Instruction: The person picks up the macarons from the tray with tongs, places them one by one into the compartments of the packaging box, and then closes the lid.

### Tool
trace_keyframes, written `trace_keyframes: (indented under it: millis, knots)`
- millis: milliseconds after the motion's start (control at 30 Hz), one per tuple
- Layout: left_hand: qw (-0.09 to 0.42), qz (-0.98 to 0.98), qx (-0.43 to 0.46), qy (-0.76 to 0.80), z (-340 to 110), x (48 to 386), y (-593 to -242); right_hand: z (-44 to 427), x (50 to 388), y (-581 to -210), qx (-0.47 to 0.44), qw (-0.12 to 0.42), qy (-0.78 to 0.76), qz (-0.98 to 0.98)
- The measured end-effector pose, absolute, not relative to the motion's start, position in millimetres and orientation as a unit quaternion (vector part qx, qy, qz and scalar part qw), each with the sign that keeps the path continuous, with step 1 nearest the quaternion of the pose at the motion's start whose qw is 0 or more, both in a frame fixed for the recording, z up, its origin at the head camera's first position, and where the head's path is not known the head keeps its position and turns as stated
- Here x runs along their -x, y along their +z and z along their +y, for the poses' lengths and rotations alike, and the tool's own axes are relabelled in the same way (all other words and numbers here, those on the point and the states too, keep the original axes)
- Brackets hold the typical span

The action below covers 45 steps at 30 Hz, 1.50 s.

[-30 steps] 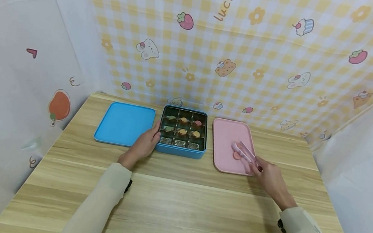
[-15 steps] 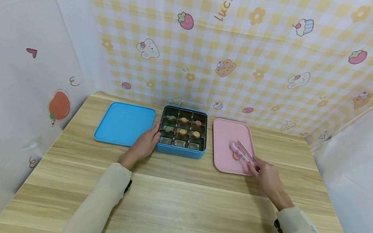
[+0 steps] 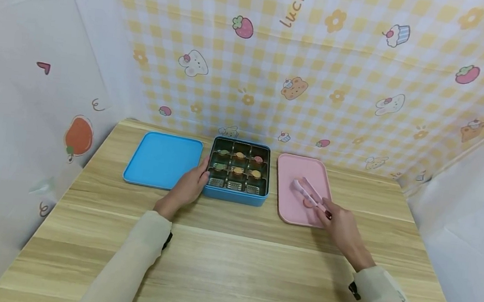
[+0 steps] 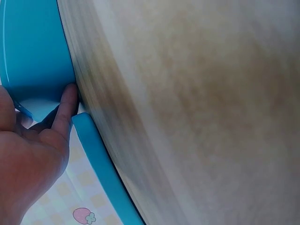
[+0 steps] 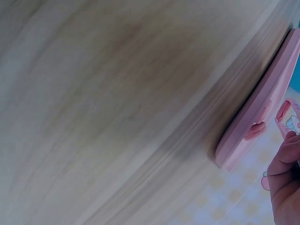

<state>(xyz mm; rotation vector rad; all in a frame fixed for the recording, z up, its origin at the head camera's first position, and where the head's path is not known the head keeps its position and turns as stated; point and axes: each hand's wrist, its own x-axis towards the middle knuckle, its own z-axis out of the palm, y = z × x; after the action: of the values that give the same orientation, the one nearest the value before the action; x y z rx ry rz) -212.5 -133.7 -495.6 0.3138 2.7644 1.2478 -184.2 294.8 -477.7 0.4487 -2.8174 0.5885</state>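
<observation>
The left hand (image 3: 187, 186) is pressing straight fingers against the left wall of the blue compartment box (image 3: 234, 197), standing just beside the blue lid (image 3: 164, 158). Well apart, the right hand (image 3: 345, 230) is gripping pink tongs (image 3: 307, 194), reaching over the near right edge of the pink tray (image 3: 293, 168). A pink piece (image 3: 307, 204) is lying beneath them. Wooden tabletop (image 3: 222, 266) is separating box from tray narrowly and stretching widely between both forearms.
</observation>
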Motion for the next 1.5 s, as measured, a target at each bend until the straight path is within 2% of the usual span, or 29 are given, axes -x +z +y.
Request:
trace_keyframes:
  millis: [500, 1167, 1500]
  knots:
    - [0.039, 0.905, -0.107, 0.409, -134.1, 212.6, -496.5, 279.4, 183.1, -473.2, -0.173, 0.138, 0.205, -0.953]
    - [0.043, 0.902, -0.106, 0.417, -134.1, 212.6, -496.5, 254.3, 184.1, -460.4, -0.191, 0.117, 0.233, -0.946]
    - [0.042, 0.901, -0.102, 0.419, -133.6, 212.8, -496.3, 240.5, 186.2, -455.3, -0.207, 0.128, 0.246, -0.938]
